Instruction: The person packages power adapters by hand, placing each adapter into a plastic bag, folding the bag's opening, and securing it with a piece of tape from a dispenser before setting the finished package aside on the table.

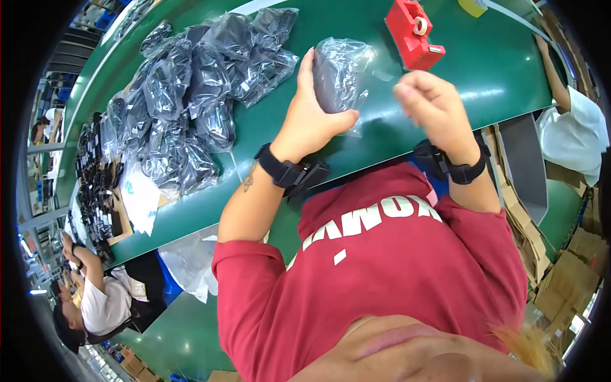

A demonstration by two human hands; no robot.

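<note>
The left hand [312, 121] clamps a bagged dark item [338, 75] over the green surface [382, 137]. The right hand [433, 108] hovers beside it, loosely curled and empty.

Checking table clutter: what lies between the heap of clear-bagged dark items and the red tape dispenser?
In the head view, the left hand holding one bagged dark item; otherwise bare green tabletop.

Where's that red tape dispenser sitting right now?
In the head view the red tape dispenser stands on the green table, at the far side, up and to the right of the bagged item that the left hand holds.
</note>
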